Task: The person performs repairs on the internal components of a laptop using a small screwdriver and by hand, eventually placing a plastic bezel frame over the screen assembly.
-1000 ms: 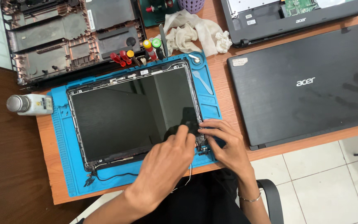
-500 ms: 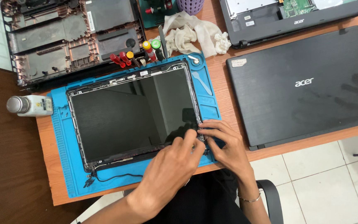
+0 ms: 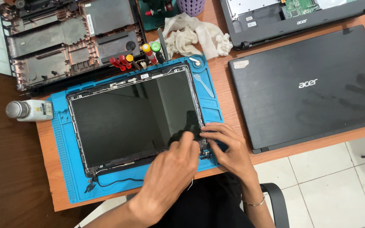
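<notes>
Fingers (image 3: 189, 139) of both hands pinch at the lower right corner of the screen panel (image 3: 132, 122), which lies flat on the blue mat (image 3: 210, 99). Left hand (image 3: 172, 169) and right hand (image 3: 229, 147) should probably work gently, sparing the glass and the cable (image 3: 115, 182).

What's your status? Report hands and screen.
Left hand and right hand both at the screen's near right corner, on the blue mat. Nothing blocking.

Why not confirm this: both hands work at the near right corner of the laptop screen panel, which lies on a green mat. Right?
Wrong in one respect: the mat is blue, not green, as the head view shows. The rest holds: the left hand and right hand work at the near right corner of the laptop screen panel.
</notes>
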